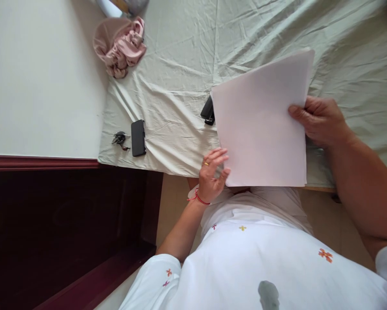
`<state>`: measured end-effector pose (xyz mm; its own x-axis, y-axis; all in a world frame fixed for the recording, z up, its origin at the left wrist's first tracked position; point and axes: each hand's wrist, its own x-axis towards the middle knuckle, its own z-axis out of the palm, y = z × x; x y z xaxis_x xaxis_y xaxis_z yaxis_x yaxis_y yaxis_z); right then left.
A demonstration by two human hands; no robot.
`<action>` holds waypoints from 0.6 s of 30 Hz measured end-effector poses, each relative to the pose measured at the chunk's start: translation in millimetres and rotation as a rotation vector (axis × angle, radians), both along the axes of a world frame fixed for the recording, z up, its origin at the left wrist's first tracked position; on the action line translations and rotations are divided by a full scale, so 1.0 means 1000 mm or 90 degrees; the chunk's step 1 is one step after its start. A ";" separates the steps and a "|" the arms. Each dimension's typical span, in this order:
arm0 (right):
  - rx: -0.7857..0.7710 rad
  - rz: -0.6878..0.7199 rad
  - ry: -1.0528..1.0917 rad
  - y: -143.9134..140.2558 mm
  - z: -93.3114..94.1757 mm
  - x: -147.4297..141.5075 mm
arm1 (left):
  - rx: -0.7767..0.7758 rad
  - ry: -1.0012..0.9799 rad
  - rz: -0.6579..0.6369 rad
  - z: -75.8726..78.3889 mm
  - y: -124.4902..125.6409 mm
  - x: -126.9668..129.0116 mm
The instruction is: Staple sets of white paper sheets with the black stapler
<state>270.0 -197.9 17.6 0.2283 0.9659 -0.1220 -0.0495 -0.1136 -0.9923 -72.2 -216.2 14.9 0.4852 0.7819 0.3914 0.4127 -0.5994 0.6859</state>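
Extending left from right grip (320, 120): paper (261, 133)

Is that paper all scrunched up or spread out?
Spread out: the paper shows one broad, smooth face, with the right hand gripping its edge.

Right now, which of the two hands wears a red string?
The left hand, by the left edge of the white paper: a red string circles its wrist. The right hand, gripping the right edge, shows none.
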 end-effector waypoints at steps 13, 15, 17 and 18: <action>0.004 0.013 0.100 -0.007 0.009 -0.020 | -0.562 -0.400 0.229 0.017 0.023 0.055; 0.004 0.031 0.101 -0.007 0.009 -0.023 | -0.509 -0.419 0.267 0.015 0.022 0.055; -0.002 0.058 0.117 -0.007 0.009 -0.027 | -0.479 -0.437 0.292 0.012 0.022 0.054; -0.009 0.072 0.125 -0.008 0.008 -0.029 | -0.472 -0.445 0.299 0.012 0.023 0.054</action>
